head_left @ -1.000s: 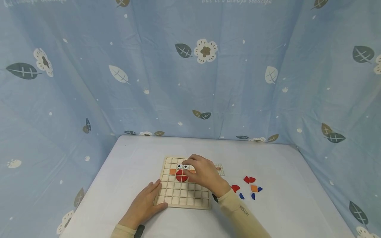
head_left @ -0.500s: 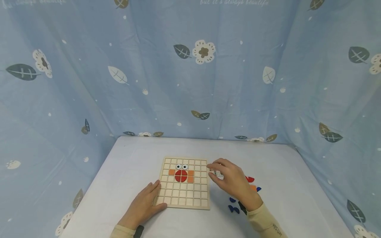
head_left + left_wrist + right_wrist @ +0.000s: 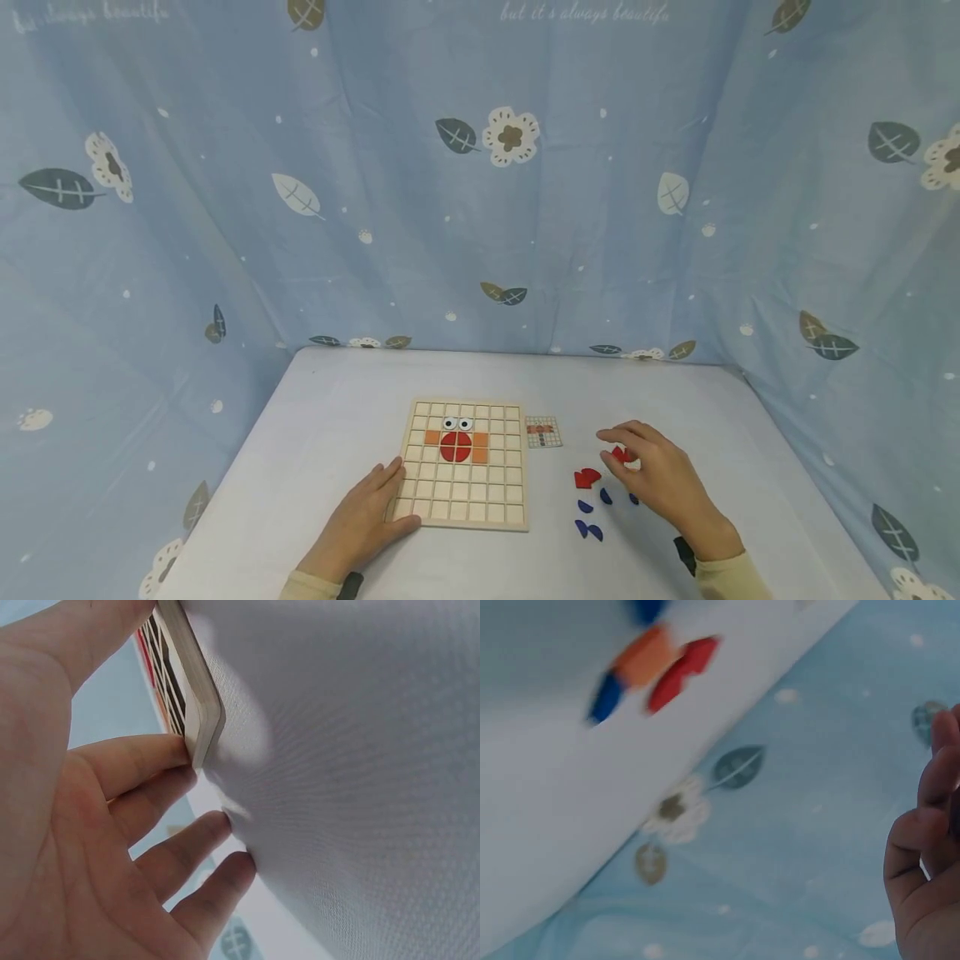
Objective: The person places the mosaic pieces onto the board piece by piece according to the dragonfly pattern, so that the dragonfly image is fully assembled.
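Note:
A wooden grid board [image 3: 459, 492] lies on the table, holding two googly-eye pieces [image 3: 457, 423], a red circle [image 3: 455, 447] of quarter pieces and orange squares [image 3: 480, 455]. My left hand [image 3: 362, 521] rests at its near left corner, thumb along the front edge and fingers along the left side; in the left wrist view, some fingertips touch the table. My right hand [image 3: 660, 475] is above the loose pieces at the right, thumb and fingers apart, with nothing seen held. Red pieces [image 3: 618, 454] show past its fingertips. The right wrist view shows a loose orange square [image 3: 643, 656].
A small pattern card [image 3: 543, 432] lies against the board's right side. Other red pieces [image 3: 587, 477] and several blue half-round pieces [image 3: 585, 506] lie between the board and my right hand. A blue patterned curtain [image 3: 480, 208] hangs around the table.
My right hand has moved from over the board rightward to the loose pieces. An orange square now shows beside the red circle, where the hand was. The left hand has stayed put.

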Tool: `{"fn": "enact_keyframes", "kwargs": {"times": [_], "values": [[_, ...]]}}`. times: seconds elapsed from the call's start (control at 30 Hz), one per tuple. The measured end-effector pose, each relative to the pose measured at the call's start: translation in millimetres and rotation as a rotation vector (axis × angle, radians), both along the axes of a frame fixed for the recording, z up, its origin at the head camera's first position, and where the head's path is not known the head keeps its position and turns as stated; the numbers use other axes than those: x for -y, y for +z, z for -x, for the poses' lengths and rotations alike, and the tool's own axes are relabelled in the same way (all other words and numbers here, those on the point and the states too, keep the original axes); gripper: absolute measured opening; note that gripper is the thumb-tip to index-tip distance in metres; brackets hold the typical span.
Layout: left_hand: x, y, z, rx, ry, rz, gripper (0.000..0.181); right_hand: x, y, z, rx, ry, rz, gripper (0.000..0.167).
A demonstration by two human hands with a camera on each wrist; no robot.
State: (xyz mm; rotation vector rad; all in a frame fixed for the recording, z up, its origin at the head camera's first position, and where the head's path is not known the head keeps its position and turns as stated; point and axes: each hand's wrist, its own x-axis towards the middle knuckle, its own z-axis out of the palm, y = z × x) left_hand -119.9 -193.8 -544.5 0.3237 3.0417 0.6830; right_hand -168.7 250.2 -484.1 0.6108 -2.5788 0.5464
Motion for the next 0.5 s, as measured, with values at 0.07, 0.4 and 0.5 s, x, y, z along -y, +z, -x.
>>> {"fn": "enact_keyframes", "kwargs": {"times": [0.07, 0.4, 0.5], "values": [[0.1, -0.4, -0.5, 0.001, 0.002, -0.001, 0.085, -11.9, -3.9, -2.7, 0.028, -0.031, -0.019, 0.034], [1.5, -1.6, 0.9, -0.021, -0.011, 0.003, 0.085, -54.7, -27.3, -10.5, 0.173, -0.136, -0.055, 0.041], [1.3, -2.2, 1.5, -0.025, -0.012, 0.012, 0.086, -61.9, -34.1, -9.7, 0.276, -0.185, -0.085, 0.041]]}}
